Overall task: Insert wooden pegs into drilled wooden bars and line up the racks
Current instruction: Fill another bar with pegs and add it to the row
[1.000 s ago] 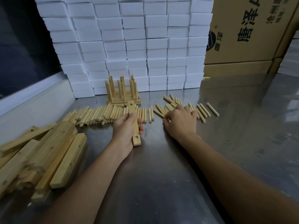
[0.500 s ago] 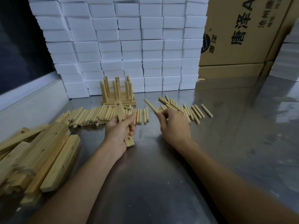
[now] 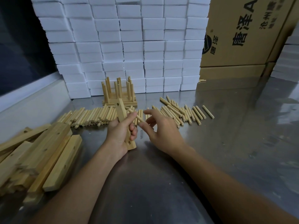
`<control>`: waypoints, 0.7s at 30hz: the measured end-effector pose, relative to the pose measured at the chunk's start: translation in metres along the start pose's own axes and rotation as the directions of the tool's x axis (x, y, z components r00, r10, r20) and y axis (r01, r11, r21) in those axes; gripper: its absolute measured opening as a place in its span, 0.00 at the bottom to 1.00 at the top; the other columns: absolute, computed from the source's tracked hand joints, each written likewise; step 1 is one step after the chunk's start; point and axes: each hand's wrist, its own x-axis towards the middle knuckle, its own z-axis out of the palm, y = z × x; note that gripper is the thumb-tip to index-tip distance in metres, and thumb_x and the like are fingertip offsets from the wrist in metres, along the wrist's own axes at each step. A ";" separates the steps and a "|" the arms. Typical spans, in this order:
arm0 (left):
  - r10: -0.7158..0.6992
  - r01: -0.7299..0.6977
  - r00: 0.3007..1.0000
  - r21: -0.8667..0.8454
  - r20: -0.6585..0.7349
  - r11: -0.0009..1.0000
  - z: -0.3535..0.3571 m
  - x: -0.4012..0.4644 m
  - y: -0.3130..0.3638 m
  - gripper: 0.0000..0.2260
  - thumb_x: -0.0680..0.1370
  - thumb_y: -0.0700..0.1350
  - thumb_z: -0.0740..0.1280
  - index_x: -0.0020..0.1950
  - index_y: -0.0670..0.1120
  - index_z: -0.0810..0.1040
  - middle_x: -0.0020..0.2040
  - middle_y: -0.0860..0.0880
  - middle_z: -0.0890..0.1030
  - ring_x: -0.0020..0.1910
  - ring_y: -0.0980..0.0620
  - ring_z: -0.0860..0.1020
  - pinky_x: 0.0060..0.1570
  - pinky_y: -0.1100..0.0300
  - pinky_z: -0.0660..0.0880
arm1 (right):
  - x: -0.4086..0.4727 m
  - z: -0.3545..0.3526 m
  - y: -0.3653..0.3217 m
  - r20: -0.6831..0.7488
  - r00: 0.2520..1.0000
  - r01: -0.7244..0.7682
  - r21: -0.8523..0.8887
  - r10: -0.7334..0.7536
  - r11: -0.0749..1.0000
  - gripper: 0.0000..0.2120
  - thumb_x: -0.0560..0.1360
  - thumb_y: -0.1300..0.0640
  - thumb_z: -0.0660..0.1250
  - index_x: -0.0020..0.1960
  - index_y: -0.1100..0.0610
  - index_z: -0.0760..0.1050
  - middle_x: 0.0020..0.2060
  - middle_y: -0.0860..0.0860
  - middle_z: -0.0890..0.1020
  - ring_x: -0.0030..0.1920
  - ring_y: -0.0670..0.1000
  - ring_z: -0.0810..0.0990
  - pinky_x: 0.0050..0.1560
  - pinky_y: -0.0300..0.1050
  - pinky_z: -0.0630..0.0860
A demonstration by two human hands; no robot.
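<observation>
Fingers of the left hand (image 3: 120,132) are curled round a drilled wooden bar (image 3: 124,125), held above the metal table (image 3: 226,143) with its far end tilted away from the person. One hole shows near the far end and one near the near end, below the fist. The index finger and thumb of the right hand (image 3: 161,131) pinch the near end of a single peg (image 3: 137,117); the other fingers are loosely spread. The peg's far end lies against the bar's face by the left fingertips — whether it sits in a hole cannot be told, as the fingers cover that spot.

Supply and output:
- Loose pegs (image 3: 178,110) lie in a row on the table beyond both hands.
- Undrilled-side-up and drilled bars form a pile (image 3: 40,159) at the left.
- Finished racks (image 3: 119,94), pegs upright, stand against stacked white blocks (image 3: 129,46).

Handling judgement — bar and peg both look light, stiff and dry, with little risk of slipping. The peg is thin and likely to snap or jam if pushed at an angle; hold it close to the entering end and keep it square to the hole. Grip the bar at mid-length, clear of the holes.
</observation>
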 end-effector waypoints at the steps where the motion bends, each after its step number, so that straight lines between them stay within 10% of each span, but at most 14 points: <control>1: 0.011 -0.012 1.000 0.041 0.027 0.999 0.001 -0.001 -0.001 0.05 0.76 0.42 0.72 0.43 0.43 0.77 0.26 0.49 0.69 0.21 0.54 0.68 0.19 0.65 0.62 | 0.000 0.001 -0.001 0.005 1.000 0.020 0.005 -0.020 1.000 0.16 0.80 0.56 0.67 0.66 0.59 0.75 0.43 0.53 0.84 0.42 0.53 0.82 0.45 0.55 0.78; 9: 0.054 -0.070 0.985 0.093 0.165 0.993 0.005 -0.005 -0.001 0.06 0.82 0.46 0.62 0.53 0.44 0.75 0.31 0.46 0.73 0.25 0.48 0.71 0.24 0.60 0.66 | -0.001 0.003 -0.001 -0.120 0.992 0.036 0.026 -0.032 0.999 0.15 0.80 0.65 0.63 0.65 0.61 0.77 0.48 0.54 0.83 0.43 0.46 0.76 0.44 0.42 0.74; 16: 0.108 -0.163 0.959 0.198 0.264 0.967 0.003 -0.006 -0.004 0.09 0.81 0.41 0.65 0.51 0.52 0.83 0.33 0.47 0.73 0.25 0.48 0.72 0.24 0.60 0.69 | 0.000 -0.001 0.001 -0.227 0.973 0.045 0.043 -0.034 0.998 0.12 0.81 0.62 0.64 0.63 0.62 0.79 0.49 0.54 0.84 0.45 0.50 0.81 0.46 0.51 0.78; 21: 0.117 -0.198 0.951 0.274 0.285 0.941 0.002 -0.006 -0.006 0.19 0.80 0.39 0.66 0.70 0.52 0.76 0.33 0.48 0.72 0.23 0.48 0.71 0.22 0.60 0.67 | 0.000 -0.008 0.005 -0.272 0.961 0.051 -0.011 -0.052 0.999 0.11 0.79 0.64 0.67 0.60 0.62 0.81 0.43 0.56 0.83 0.39 0.54 0.80 0.40 0.57 0.77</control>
